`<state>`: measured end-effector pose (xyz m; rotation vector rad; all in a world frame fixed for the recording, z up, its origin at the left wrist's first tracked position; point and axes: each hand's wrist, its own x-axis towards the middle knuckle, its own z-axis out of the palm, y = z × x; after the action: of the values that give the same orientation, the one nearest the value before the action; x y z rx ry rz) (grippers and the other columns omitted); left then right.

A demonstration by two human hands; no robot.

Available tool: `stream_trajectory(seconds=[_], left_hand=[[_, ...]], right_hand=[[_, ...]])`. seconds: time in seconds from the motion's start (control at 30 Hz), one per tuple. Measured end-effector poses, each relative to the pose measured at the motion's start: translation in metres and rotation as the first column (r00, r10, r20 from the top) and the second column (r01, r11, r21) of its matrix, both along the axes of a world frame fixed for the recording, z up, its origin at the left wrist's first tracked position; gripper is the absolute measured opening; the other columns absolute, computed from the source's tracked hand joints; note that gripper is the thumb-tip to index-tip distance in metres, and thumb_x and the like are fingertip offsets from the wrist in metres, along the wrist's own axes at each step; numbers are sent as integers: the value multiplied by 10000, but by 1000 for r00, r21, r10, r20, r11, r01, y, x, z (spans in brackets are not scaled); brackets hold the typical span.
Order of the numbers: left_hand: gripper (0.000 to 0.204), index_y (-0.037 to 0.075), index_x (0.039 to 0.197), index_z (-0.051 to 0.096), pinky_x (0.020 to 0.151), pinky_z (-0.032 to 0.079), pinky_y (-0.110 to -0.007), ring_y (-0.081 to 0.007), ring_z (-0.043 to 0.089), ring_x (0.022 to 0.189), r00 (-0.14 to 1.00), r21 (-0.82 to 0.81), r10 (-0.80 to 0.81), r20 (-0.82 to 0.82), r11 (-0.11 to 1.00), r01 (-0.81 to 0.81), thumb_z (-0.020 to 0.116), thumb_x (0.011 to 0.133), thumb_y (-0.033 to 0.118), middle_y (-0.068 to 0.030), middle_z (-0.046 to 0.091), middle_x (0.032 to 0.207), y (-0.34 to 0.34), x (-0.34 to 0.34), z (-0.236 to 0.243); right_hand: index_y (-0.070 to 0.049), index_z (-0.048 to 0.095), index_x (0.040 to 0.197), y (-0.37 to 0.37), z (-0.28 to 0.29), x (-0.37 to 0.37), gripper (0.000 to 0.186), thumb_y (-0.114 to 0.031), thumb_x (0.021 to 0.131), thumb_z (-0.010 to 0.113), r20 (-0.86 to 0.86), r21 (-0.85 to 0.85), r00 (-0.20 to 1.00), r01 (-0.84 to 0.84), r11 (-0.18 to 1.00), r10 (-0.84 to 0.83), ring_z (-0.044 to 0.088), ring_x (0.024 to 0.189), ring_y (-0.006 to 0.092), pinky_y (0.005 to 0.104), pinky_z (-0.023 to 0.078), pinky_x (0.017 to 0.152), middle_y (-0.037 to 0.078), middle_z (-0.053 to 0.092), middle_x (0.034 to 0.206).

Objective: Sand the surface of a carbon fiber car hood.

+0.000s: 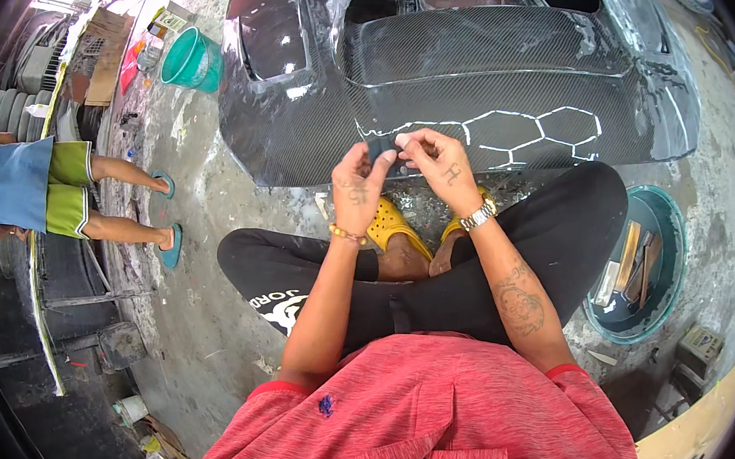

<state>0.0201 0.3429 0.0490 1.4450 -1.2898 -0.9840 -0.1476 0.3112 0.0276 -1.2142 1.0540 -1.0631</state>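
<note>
My left hand [359, 180] and my right hand [436, 161] meet just above the near edge of a large black car body panel [490, 55] with a woven carbon-fibre look. Both have thumb and forefinger pinched, fingertips nearly touching. Whatever lies between the fingertips is too small to make out. White lines [501, 149], which look like narrow tape, form joined hexagons on the panel to the right of my hands. One thin white line runs leftward from them, just beyond my fingertips.
A teal bucket [194, 60] stands left of the panel. On my right, a green basin [655, 297] holds several flat tools [638, 264]. A person [22, 187] in a blue shirt bends over at the left, near stacked tyres [9, 113]. My yellow clogs [399, 225] are below my hands.
</note>
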Motion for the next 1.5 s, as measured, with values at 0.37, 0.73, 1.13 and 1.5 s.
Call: stream_trajectory(seconds=[0.37,0.73,1.13,1.5], left_hand=[[144,19,966,723,673,436,-206,-21,553,747,979,-31,51,-198,998,-58,714,991,161,58,646,819,-2,-5,7],[179,8,1081,719,734,457,-199,-27,574,824,942,-31,40,-332,998,-53,728,984,159,56,667,915,-3,-6,11],[160,19,1042,699,684,446,-207,-38,558,775,941,4,67,-331,998,-70,761,961,143,45,652,892,-3,1,3],[174,13,1055,735,699,444,-200,-28,561,763,968,-16,65,-242,997,-70,737,982,171,53,670,862,-2,4,1]], right_hand=[[9,714,1012,-1,-6,3,221,-132,876,818,108,29,982,-159,987,155,722,853,116,267,589,754,65,751,908],[22,711,999,0,4,2,284,-178,853,851,210,99,966,-174,980,150,698,759,98,265,576,710,61,746,842],[16,726,1046,-1,3,1,197,-108,908,794,186,89,967,-190,978,171,711,878,103,269,619,782,46,745,954],[17,707,1091,0,11,-1,233,-111,914,786,188,4,968,-170,985,167,702,835,115,280,607,804,46,729,927]])
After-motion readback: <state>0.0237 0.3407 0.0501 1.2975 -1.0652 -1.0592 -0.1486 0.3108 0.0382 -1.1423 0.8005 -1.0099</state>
